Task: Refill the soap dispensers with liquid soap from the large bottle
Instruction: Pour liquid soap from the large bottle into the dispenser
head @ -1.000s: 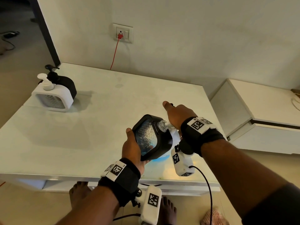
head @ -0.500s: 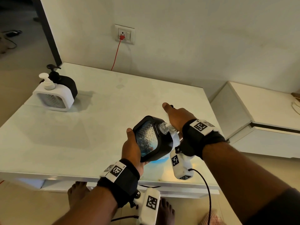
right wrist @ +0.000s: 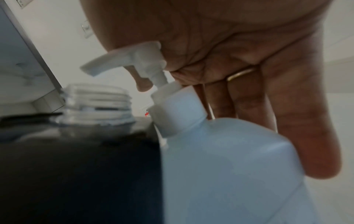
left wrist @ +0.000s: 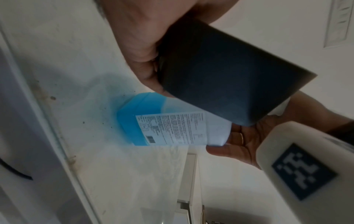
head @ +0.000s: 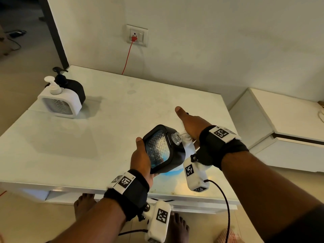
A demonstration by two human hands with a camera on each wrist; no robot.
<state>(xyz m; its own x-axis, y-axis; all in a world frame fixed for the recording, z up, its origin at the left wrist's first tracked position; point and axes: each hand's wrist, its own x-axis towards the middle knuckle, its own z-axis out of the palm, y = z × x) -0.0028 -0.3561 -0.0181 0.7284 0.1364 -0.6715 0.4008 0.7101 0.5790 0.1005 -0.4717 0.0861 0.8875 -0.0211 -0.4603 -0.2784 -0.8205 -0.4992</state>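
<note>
My left hand (head: 140,156) grips a black soap dispenser (head: 163,151) from its side and holds it tilted above the table's near edge. Its pump is off, so the clear threaded neck (head: 177,138) is open and sits next to the white pump nozzle (right wrist: 124,57) of the large bottle (left wrist: 172,128). The bottle stands on the table with blue soap in its lower part. My right hand (head: 191,123) rests palm-down on the pump head, thumb out. Its fingers (right wrist: 287,121) hang straight beside the bottle (right wrist: 229,174).
A white dispenser (head: 59,104) and a second black dispenser (head: 75,88) stand with pumps on at the table's far left corner. A red cable runs from the wall socket (head: 136,35) down behind the table. A low white cabinet (head: 280,123) stands to the right.
Both hands, the black dispenser and the large bottle keep nearly the same pose; only the head view shifts slightly.
</note>
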